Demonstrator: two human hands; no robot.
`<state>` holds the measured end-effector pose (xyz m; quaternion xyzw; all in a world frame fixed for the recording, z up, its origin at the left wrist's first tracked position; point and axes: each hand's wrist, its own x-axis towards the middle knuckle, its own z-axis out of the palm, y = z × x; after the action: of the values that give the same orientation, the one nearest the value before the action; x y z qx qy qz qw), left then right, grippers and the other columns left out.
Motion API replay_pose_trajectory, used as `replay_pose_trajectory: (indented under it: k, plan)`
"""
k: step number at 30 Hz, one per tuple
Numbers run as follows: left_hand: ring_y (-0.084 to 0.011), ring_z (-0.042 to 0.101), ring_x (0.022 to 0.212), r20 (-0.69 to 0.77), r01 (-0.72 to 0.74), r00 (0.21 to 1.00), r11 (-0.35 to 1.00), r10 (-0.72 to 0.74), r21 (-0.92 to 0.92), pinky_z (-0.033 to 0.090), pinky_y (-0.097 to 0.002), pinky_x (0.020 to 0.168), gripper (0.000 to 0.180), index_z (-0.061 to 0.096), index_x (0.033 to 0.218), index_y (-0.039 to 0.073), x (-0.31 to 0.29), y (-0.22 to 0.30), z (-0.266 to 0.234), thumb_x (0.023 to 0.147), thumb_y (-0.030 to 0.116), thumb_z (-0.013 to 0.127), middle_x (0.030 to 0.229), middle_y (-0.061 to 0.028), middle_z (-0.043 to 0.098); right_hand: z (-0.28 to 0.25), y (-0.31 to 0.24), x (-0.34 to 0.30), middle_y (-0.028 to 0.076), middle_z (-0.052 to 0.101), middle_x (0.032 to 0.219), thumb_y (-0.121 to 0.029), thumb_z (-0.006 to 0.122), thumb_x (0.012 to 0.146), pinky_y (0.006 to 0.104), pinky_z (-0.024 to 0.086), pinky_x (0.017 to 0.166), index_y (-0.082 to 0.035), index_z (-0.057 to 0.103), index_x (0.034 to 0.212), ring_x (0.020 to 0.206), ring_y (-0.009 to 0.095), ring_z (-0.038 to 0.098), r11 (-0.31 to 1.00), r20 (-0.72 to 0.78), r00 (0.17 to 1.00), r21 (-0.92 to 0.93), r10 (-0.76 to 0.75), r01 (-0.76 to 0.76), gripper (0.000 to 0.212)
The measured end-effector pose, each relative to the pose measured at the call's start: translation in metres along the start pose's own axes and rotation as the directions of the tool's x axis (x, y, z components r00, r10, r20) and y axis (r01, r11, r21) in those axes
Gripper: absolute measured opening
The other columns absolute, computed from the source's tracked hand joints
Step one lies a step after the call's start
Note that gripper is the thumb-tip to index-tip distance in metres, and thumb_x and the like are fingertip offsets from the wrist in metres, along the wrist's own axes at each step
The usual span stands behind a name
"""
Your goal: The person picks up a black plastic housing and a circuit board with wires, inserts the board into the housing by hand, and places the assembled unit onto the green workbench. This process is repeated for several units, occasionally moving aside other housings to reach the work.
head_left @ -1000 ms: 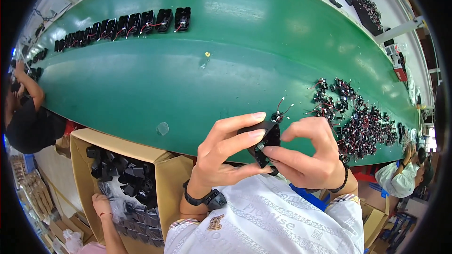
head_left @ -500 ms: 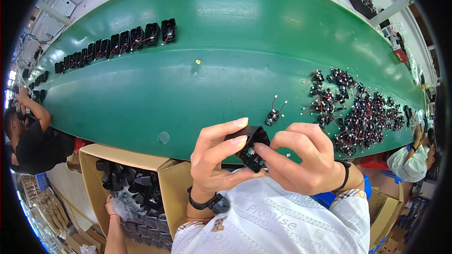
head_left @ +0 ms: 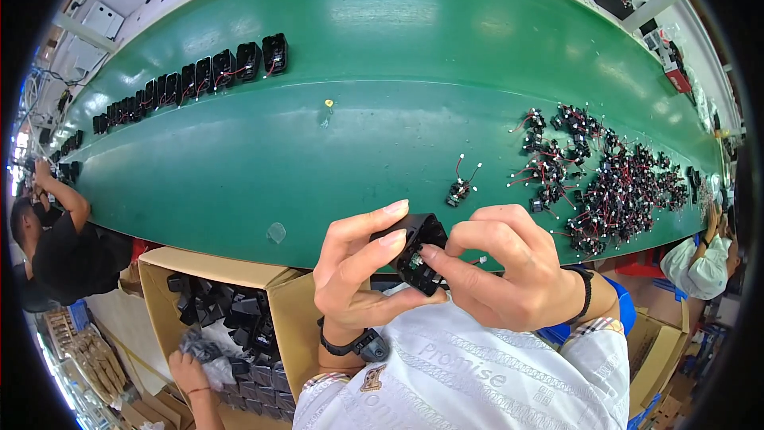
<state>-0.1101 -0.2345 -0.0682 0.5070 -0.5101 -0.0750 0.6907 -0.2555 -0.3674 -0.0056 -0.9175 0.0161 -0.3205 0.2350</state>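
holding a black case (head_left: pixel 418 232) before the counter (head_left: pixel 374 131) are the left hand (head_left: pixel 346 271) fingers; the right hand (head_left: pixel 509 275) fingers press inside, grip unclear; one wired part (head_left: pixel 458 192) and a heap (head_left: pixel 625 199) seem left; the farther case row (head_left: pixel 247 62) looks done

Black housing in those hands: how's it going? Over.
Left fingers gripping black housing. Right fingers at its open side. Loose wired part on green table beyond, seemingly not in the way.
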Motion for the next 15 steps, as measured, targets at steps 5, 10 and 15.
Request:
replay_pose_trajectory:
  k: [5, 10, 15]
  plan:
    - [-0.0357, 0.071, 0.105, 0.01, 0.015, 1.0, 1.0, -0.015, 0.017, 0.064, -0.0423, 0.084, 0.074, 0.065, 0.124, 0.001, 0.001, 0.001, 0.003, 0.063, 0.023, 0.099, 0.124, -0.0295, 0.063, 0.0, 0.0, -0.005, 0.006, 0.059, 0.097, -0.002, 0.077, 0.056, 0.034, 0.052, 0.066, -0.004, 0.078, 0.102, 0.078, 0.024, 0.059, 1.0, -0.003, 1.0, -0.008, 0.023, -0.023, 0.045]
    - [-0.0382, 0.071, 0.106, 0.008, -0.002, 1.0, 0.998, 0.003, -0.064, 0.065, -0.044, 0.085, 0.07, 0.063, 0.123, 0.001, -0.001, -0.001, 0.009, 0.065, 0.019, 0.098, 0.126, -0.0293, 0.06, -0.005, 0.001, -0.005, 0.008, 0.061, 0.1, -0.006, 0.075, 0.057, 0.0321, 0.055, 0.063, 0.0, 0.077, 0.097, 0.083, 0.024, 0.062, 1.0, -0.012, 1.0, -0.019, 0.003, -0.004, 0.041]
    - [-0.0462, 0.068, 0.112, 0.011, 0.01, 1.0, 0.974, -0.007, -0.226, 0.064, -0.0476, 0.09, 0.069, 0.06, 0.125, 0.005, -0.004, 0.0, 0.014, 0.066, 0.007, 0.096, 0.13, -0.0299, 0.056, -0.003, 0.006, -0.014, 0.006, 0.061, 0.099, 0.005, 0.076, 0.058, 0.0333, 0.054, 0.069, -0.008, 0.08, 0.096, 0.082, 0.024, 0.064, 0.995, -0.06, 0.997, 0.088, 0.048, -0.042, 0.04]
